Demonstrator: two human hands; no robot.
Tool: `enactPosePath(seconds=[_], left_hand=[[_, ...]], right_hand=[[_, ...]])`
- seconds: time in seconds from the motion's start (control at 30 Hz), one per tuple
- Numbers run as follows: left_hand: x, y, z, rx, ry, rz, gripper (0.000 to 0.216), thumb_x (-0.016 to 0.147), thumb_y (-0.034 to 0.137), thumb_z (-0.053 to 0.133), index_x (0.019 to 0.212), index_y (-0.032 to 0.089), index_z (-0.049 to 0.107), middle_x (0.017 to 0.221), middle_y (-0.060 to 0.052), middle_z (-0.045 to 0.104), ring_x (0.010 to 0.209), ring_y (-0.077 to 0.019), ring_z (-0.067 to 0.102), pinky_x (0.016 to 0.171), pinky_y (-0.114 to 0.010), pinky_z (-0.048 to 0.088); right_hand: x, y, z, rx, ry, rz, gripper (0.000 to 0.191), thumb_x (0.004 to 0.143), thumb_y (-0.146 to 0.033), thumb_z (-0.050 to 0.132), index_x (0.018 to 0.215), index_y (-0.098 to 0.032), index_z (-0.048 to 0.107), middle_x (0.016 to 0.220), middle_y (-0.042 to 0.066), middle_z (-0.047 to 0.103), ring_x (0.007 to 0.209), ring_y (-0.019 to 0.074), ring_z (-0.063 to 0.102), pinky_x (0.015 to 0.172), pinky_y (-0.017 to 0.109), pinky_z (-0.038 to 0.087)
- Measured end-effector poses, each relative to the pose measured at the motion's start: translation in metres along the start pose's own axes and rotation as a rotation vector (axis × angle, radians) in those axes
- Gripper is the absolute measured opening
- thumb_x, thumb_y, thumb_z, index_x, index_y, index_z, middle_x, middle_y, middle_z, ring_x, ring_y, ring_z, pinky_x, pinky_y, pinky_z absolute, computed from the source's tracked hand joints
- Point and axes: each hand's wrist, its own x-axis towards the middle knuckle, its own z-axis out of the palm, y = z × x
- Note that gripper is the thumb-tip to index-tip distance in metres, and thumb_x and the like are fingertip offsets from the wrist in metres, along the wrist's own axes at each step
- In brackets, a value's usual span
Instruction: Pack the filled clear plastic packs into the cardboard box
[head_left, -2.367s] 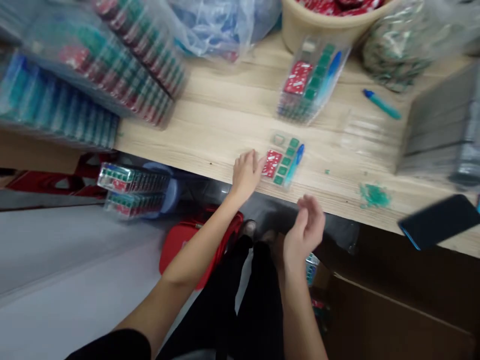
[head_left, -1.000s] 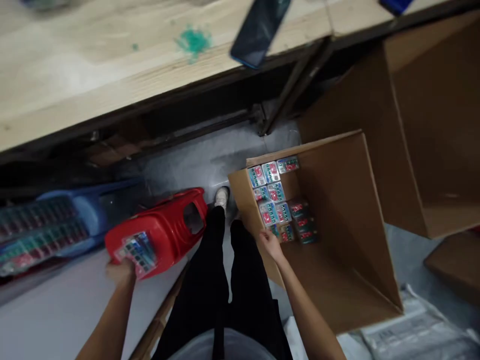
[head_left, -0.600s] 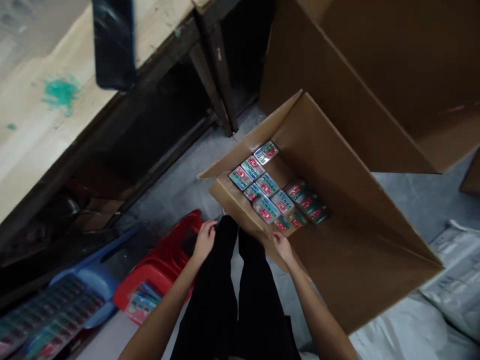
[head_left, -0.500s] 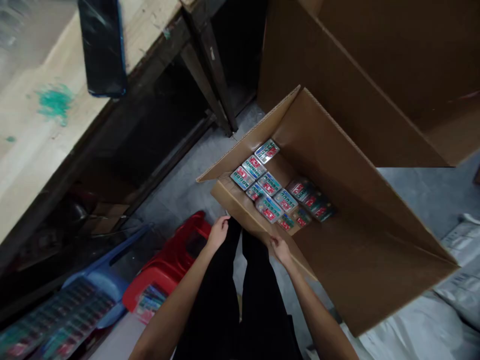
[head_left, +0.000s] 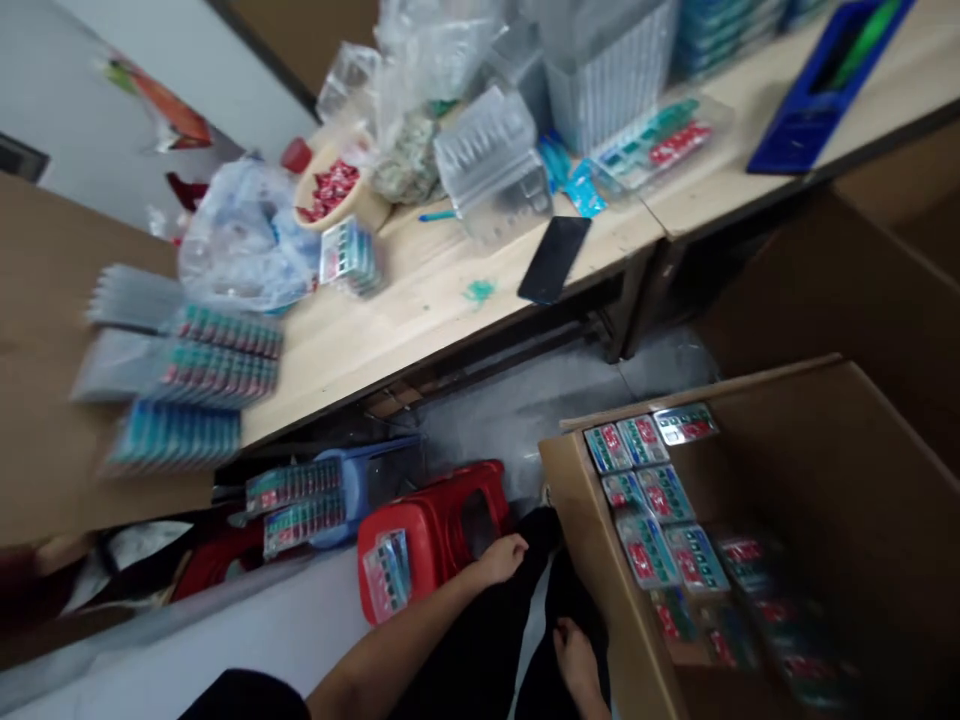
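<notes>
My left hand (head_left: pixel 504 560) hangs over my left thigh, right of the red plastic stool (head_left: pixel 427 530), with its fingers curled in and nothing seen in them. Lower down, my right hand (head_left: pixel 576 655) is by my other leg, beside the near wall of the open cardboard box (head_left: pixel 592 540). Its fingers are loosely closed, and no object shows in them. Inside the box stand stacks of clear blister packs (head_left: pixel 664 492) with green and red contents; those deeper in are blurred. A flat pack (head_left: pixel 388 572) lies on the stool.
Along the back runs a wooden table (head_left: pixel 390 335) bearing a phone (head_left: pixel 555 260), clear plastic trays (head_left: pixel 495 165), a tub of red pieces (head_left: pixel 334 190) and plastic bags. More packs (head_left: pixel 300 505) sit on a blue stool (head_left: pixel 367 490). Another person's hand (head_left: pixel 64 552) is at far left.
My view has swung left, bringing more of the table into sight, and the box now appears lower right. My right hand has come away from the box's rim; my left hand is now nearer the red stool.
</notes>
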Motion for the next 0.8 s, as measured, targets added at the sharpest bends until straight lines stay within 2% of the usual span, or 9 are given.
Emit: enactPosePath(seconds=[0.1, 0.23, 0.33, 0.4, 0.5, 0.57, 0.63, 0.7, 0.8], left_hand=[[-0.013, -0.032, -0.027, -0.106, 0.105, -0.056, 0.024, 0.079, 0.01, 0.046, 0.091, 0.018, 0.066, 0.095, -0.007, 0.072, 0.094, -0.0199, 0.066, 0.091, -0.032, 0.049], [-0.035, -0.063, -0.063, -0.274, 0.286, -0.079, 0.021, 0.079, 0.014, 0.046, 0.086, 0.019, 0.065, 0.089, -0.006, 0.071, 0.09, -0.0199, 0.067, 0.086, -0.031, 0.051], [-0.053, -0.075, -0.097, -0.395, 0.455, -0.039, 0.02, 0.078, 0.017, 0.047, 0.086, 0.021, 0.065, 0.092, -0.006, 0.071, 0.096, -0.021, 0.066, 0.092, -0.034, 0.049], [-0.062, -0.077, -0.127, -0.459, 0.589, -0.012, 0.021, 0.08, 0.02, 0.047, 0.09, 0.021, 0.065, 0.101, -0.007, 0.07, 0.104, -0.0227, 0.063, 0.1, -0.037, 0.044], [-0.067, -0.073, -0.188, -0.525, 0.793, 0.03, 0.025, 0.084, 0.026, 0.044, 0.099, 0.02, 0.063, 0.114, -0.009, 0.064, 0.113, -0.0239, 0.057, 0.106, -0.039, 0.038], [-0.065, -0.064, -0.242, -0.553, 0.975, 0.118, 0.025, 0.085, 0.03, 0.046, 0.101, 0.02, 0.063, 0.115, -0.009, 0.063, 0.113, -0.0236, 0.056, 0.106, -0.037, 0.037], [-0.057, -0.052, -0.305, -0.579, 1.154, 0.229, 0.025, 0.085, 0.034, 0.051, 0.102, 0.02, 0.064, 0.111, -0.008, 0.065, 0.111, -0.0237, 0.056, 0.105, -0.037, 0.038], [-0.041, -0.04, -0.375, -0.642, 1.236, 0.302, 0.031, 0.085, 0.039, 0.054, 0.105, 0.017, 0.063, 0.108, -0.009, 0.065, 0.11, -0.0253, 0.056, 0.104, -0.041, 0.039], [0.0, -0.027, -0.484, -0.743, 1.192, 0.48, 0.05, 0.082, 0.05, 0.06, 0.119, 0.018, 0.057, 0.127, -0.011, 0.055, 0.125, -0.0294, 0.048, 0.107, -0.048, 0.035]], right_hand=[[-0.007, 0.005, -0.007, -0.082, -0.033, -0.017, 0.029, 0.076, -0.017, 0.047, 0.09, -0.018, 0.072, 0.104, 0.014, 0.072, 0.103, 0.0255, 0.068, 0.092, 0.03, 0.052], [-0.012, 0.005, -0.034, -0.155, -0.046, -0.024, 0.029, 0.077, -0.018, 0.045, 0.089, -0.021, 0.071, 0.103, 0.013, 0.073, 0.101, 0.026, 0.068, 0.09, 0.032, 0.053], [-0.001, -0.015, -0.061, -0.182, -0.033, -0.059, 0.027, 0.076, -0.018, 0.046, 0.087, -0.019, 0.071, 0.099, 0.016, 0.073, 0.099, 0.0296, 0.069, 0.09, 0.037, 0.053], [0.012, -0.043, -0.078, -0.178, -0.015, -0.12, 0.028, 0.078, -0.021, 0.047, 0.093, -0.016, 0.07, 0.103, 0.016, 0.072, 0.101, 0.0292, 0.068, 0.092, 0.038, 0.052], [0.033, -0.112, -0.099, -0.141, -0.009, -0.248, 0.034, 0.081, -0.028, 0.046, 0.105, -0.015, 0.067, 0.111, 0.013, 0.07, 0.105, 0.0245, 0.067, 0.095, 0.034, 0.051], [0.04, -0.176, -0.11, -0.05, -0.056, -0.363, 0.035, 0.082, -0.034, 0.048, 0.107, -0.016, 0.066, 0.107, 0.012, 0.071, 0.101, 0.024, 0.068, 0.094, 0.036, 0.051], [0.041, -0.251, -0.119, 0.072, -0.148, -0.503, 0.037, 0.082, -0.042, 0.052, 0.106, -0.018, 0.067, 0.109, 0.011, 0.071, 0.102, 0.0249, 0.068, 0.095, 0.039, 0.051], [0.04, -0.33, -0.129, 0.144, -0.219, -0.606, 0.04, 0.083, -0.049, 0.053, 0.107, -0.02, 0.067, 0.112, 0.009, 0.07, 0.107, 0.0245, 0.065, 0.097, 0.04, 0.05], [0.052, -0.439, -0.141, 0.266, -0.252, -0.738, 0.045, 0.085, -0.057, 0.052, 0.104, -0.019, 0.069, 0.108, 0.008, 0.071, 0.102, 0.0233, 0.067, 0.097, 0.042, 0.05]])
